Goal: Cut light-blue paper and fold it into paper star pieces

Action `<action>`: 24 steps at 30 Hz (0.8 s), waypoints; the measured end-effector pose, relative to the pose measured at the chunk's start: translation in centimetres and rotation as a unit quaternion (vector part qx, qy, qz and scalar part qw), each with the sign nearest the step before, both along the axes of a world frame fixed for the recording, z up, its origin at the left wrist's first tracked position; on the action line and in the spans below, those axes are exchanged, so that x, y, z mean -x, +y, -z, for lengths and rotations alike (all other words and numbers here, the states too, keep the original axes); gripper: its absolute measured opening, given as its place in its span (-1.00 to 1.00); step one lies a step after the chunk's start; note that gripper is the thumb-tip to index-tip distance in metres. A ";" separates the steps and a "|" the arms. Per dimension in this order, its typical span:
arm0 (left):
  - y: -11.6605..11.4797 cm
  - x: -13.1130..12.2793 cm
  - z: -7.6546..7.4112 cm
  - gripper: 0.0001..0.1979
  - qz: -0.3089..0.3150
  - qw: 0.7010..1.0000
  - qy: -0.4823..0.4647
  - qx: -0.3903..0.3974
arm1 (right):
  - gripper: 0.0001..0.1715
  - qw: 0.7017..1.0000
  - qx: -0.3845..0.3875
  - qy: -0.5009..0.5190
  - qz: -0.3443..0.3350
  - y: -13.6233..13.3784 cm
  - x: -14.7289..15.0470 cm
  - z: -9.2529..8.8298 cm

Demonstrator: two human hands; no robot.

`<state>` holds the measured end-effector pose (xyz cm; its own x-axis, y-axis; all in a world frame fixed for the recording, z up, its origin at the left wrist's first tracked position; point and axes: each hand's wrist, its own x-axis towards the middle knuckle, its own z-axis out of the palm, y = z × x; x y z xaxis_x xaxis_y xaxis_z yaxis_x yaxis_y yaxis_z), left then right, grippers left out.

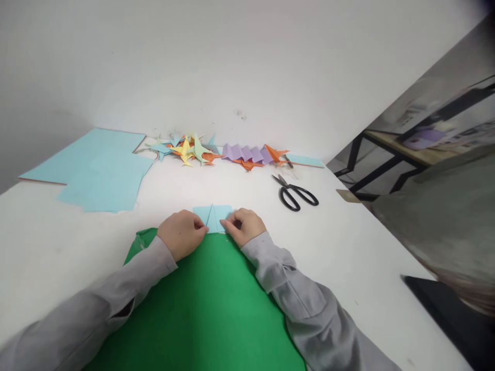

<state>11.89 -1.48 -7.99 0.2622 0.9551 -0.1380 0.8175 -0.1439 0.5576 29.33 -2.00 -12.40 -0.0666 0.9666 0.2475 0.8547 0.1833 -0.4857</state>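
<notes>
A small piece of folded light-blue paper [213, 218] lies on the white table at the far edge of a green cloth, with slanting fold lines across its middle. My left hand [182, 234] pinches its near left part between thumb and fingers. On the opposite side, my right hand [244, 226] has thumb and forefinger closed on the paper's right edge. Both wrists rest low, in grey sleeves. The fingertips cover parts of the paper's sides.
Light-blue sheets [104, 170] lie at the left. Along the wall sit colourful folded paper shapes [189, 150] and a purple pleated strip [247, 153]. Black-handled scissors [294, 193] lie to the right. The green cloth [201, 309] spreads under my forearms. Someone in grey-green clothing [436, 221] is beyond the right edge.
</notes>
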 end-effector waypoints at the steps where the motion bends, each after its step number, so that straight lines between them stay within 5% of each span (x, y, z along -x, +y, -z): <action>1: 0.0 0.0 0.1 -0.77 0.001 1.000 0.003 -0.006 | -0.76 1.000 0.001 -0.002 0.003 0.0 0.1 0.0; 24: -0.3 -0.1 0.6 -0.79 0.014 0.997 0.057 -0.054 | -0.77 0.999 0.019 -0.043 0.016 0.0 0.5 -0.3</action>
